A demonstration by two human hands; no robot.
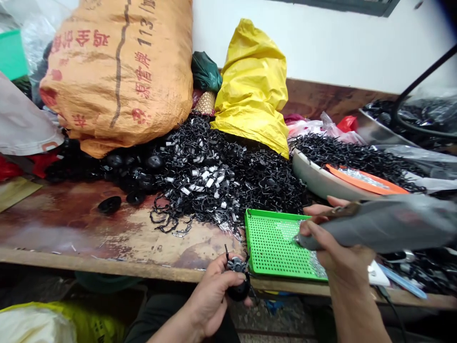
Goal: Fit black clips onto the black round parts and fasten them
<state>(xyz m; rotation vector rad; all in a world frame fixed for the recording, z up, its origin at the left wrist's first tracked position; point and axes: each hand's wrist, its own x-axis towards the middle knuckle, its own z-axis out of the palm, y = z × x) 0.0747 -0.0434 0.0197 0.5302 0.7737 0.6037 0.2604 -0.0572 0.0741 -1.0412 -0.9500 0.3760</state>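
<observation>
White wall (335, 57) backs your worktop (117, 243), with a big orange sack (157, 81) toward 10 o'clock and a yellow bag (255, 85) at 1 o'clock. Across the middle of your view spreads a heap of black parts (257, 178) with pale bits mixed in; a wide bowl (314, 178) at 3 o'clock is piled with more.

Your grey power driver (389, 226) is held up toward 4 o'clock, its tip (296, 239) pointing to 9 o'clock over the green tray (266, 245). The fingers of your right hand (337, 255) are wrapped round the driver's front end. At 6 o'clock, your left hand (212, 293) has thumb and fingers closed on a round black part (237, 291), just beside the tray, at the worktop's near edge.

Smallest are the silver bits (318, 267) in the tray, probably screws. The step in hand looks like picking one up on the tip; whether one is there, I cannot tell. Your next move would call for a steady left grip and a squarely set tip.
</observation>
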